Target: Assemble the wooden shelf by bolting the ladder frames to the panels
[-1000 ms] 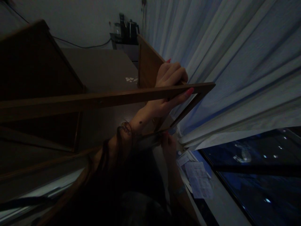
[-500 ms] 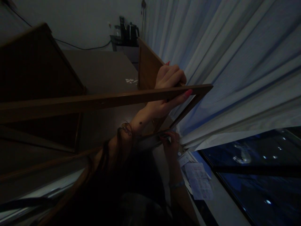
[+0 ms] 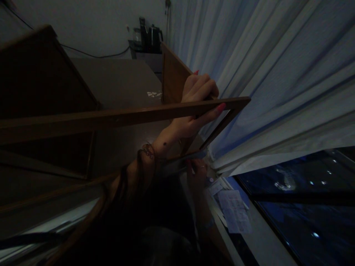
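Observation:
My left hand (image 3: 198,96) reaches through a brown wooden frame (image 3: 133,112) and grips its upper bar near the right corner. The thumb presses the near face of the bar, and the fingers curl over on the far side, next to the edge of a wooden panel (image 3: 173,75). Lower down, my right hand (image 3: 198,171) is at the frame's bottom bar, close to the corner. Its fingers are bent and closed, slightly blurred, and whatever is between them cannot be made out in the dim light.
A dark wooden panel (image 3: 36,77) stands at the left. White curtains (image 3: 266,74) hang on the right above a dark window (image 3: 305,210). Papers (image 3: 234,210) lie on the sill. A black kettle (image 3: 154,37) stands at the back, with a cable (image 3: 97,57) along the wall.
My right hand has shifted slightly left and down, its fingers now lower against the bottom bar. My left hand keeps its grip on the upper bar, and the view has moved a little.

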`<state>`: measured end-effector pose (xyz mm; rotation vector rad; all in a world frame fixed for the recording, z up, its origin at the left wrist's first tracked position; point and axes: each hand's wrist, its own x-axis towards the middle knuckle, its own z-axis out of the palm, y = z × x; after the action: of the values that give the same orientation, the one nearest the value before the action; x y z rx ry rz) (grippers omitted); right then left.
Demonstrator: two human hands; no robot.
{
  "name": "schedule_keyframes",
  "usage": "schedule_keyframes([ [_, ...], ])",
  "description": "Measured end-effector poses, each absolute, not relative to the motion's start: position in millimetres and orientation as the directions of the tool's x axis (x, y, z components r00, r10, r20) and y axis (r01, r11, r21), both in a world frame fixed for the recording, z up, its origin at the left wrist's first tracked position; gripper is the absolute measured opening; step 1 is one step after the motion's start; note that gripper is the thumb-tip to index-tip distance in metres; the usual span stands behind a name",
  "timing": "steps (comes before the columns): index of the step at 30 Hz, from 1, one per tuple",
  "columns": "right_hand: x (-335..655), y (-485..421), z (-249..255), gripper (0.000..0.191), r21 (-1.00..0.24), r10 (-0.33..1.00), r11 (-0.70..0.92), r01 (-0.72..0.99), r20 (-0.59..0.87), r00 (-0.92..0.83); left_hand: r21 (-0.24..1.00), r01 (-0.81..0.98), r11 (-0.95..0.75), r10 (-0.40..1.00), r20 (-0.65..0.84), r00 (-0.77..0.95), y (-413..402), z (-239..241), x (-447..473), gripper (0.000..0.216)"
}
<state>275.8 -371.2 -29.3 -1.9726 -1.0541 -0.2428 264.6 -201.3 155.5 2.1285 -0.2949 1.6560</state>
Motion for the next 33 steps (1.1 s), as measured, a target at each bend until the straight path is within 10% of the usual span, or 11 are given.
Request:
schedule_keyframes([
  [10, 245.9, -356.2, -25.9, 0.054, -0.997, 0.536, -0.070, -0.032, -0.065, 0.842, 0.250, -0.372, -0.894, 0.139, 0.944, 0.299, -205.1, 157.7, 262.4, 0.040],
  [14, 252.3, -361.2, -25.0, 0.045, -0.929, 0.576, -0.182, 0.322, 0.164, 0.801, 0.249, -0.390, -0.886, 0.138, 0.947, 0.291, -205.6, 157.6, 260.6, 0.039],
  [22, 284.5, -362.8, -43.9, 0.018, -0.409, 0.523, -0.150, 0.900, 0.740, 0.423, 0.256, -0.363, -0.896, 0.125, 0.929, 0.348, -205.0, 158.5, 258.0, 0.035],
  [29, 310.9, -363.6, -43.2, 0.016, -0.265, 0.677, 0.112, 0.958, 0.726, 0.122, 0.265, -0.318, -0.910, 0.133, 0.915, 0.381, -205.5, 157.7, 256.6, 0.038],
  [33, 317.3, -370.7, -17.1, 0.017, -0.407, 0.814, 0.154, 0.900, 0.569, 0.117, 0.264, -0.297, -0.918, 0.134, 0.910, 0.393, -203.8, 155.3, 257.4, 0.041],
])
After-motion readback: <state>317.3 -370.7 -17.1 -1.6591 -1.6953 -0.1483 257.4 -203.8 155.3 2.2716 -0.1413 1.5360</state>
